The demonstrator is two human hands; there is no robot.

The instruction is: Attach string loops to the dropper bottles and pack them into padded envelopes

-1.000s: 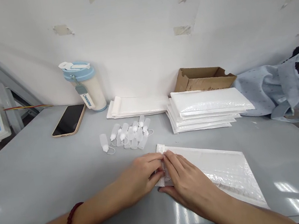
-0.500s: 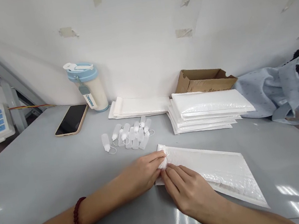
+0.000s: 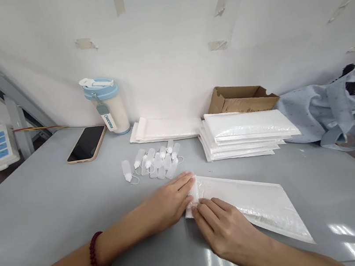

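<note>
A white padded mailer (image 3: 257, 196) lies slantwise on the grey table in front of me, its left end folded or flapped. My left hand (image 3: 174, 200) rests on that left end with its fingers stretched out flat. Close beside it, my right hand (image 3: 223, 228) has thumb and fingers pinched together at the flap's near corner. The exact bit between those fingertips is hidden. Just beyond my left hand lie several small clear squeeze bottles (image 3: 158, 162) with white caps. A single squeeze bottle (image 3: 126, 169) lies a little apart on their left.
Behind stand a stack of padded mailers (image 3: 249, 124), a flatter pile of mailers (image 3: 170, 127) and an open cardboard box (image 3: 242, 100). A tumbler (image 3: 114, 109) and a phone (image 3: 87, 144) are at back left. Light blue cloth (image 3: 314, 108) lies at right.
My left hand has flattened out over the mailer's end, its fingertips reaching slightly further up. My right hand stays at the near corner. The whole view has shifted slightly.
</note>
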